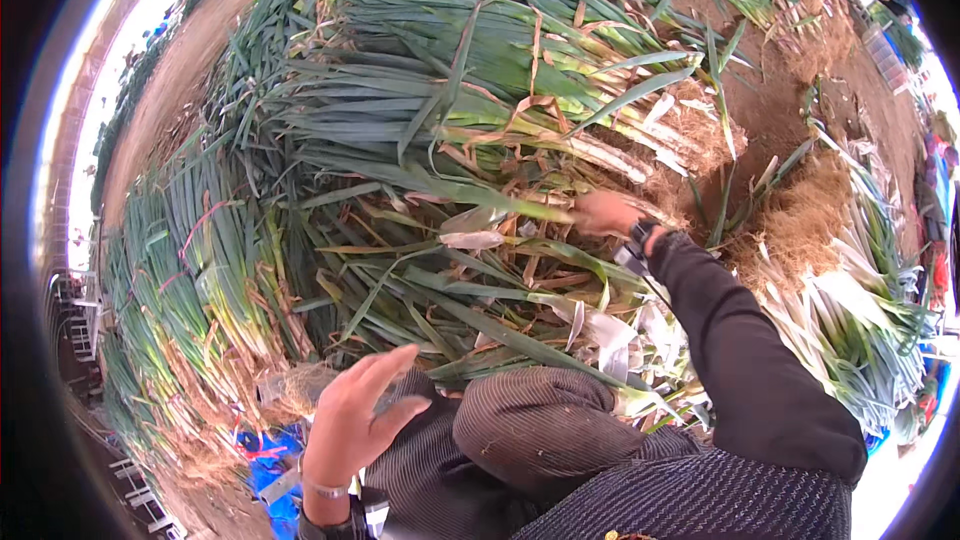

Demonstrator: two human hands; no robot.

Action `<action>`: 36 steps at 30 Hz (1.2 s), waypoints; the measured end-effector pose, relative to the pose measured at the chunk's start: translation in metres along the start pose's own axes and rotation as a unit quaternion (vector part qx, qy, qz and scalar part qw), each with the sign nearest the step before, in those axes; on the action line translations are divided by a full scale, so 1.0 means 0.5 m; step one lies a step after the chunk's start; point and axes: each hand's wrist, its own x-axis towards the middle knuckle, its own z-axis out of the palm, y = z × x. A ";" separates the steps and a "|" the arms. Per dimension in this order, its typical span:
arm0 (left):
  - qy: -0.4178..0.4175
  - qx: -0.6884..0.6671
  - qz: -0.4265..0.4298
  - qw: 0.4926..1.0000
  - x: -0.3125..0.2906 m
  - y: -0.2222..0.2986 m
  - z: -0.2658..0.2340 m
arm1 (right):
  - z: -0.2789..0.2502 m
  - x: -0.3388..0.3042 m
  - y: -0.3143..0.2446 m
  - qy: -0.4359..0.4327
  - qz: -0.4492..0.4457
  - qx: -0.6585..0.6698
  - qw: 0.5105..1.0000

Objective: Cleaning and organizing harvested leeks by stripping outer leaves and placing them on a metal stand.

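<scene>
L hand (352, 418) wide nr. knee (535, 410), R hand (606, 213) gripping a leek (540, 209) w/ leek pile (420, 50) just beyond.

The leeks (420, 90) shade green to white, their roots (705, 125) tan.

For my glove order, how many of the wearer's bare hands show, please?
2: the bare left hand at lower left; the bare right hand, right of centre among long green leeks.

"How is the left hand (350, 418) held?"
"Raised, its fingers (385, 370) pointing upward, the thumb (398, 414) spread away."
"And the right arm (750, 335)?"
"Stretched forward; the right hand (606, 212) has its fingers hard to make out."
</scene>
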 end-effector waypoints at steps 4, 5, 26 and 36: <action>0.004 -0.172 -0.033 0.984 0.037 0.011 0.041 | 0.032 -0.147 -0.119 -0.115 -0.120 0.313 0.935; -0.006 -0.212 -0.060 0.975 0.045 -0.006 0.062 | 0.026 -0.184 -0.152 -0.141 -0.128 0.364 0.912; 0.228 -0.711 -0.107 0.656 0.080 0.005 0.117 | -0.077 -0.335 -0.494 -0.013 -0.334 0.563 0.756; 0.336 -0.673 0.045 0.657 0.077 -0.003 0.088 | -0.069 -0.301 -0.571 -0.023 -0.360 0.542 0.759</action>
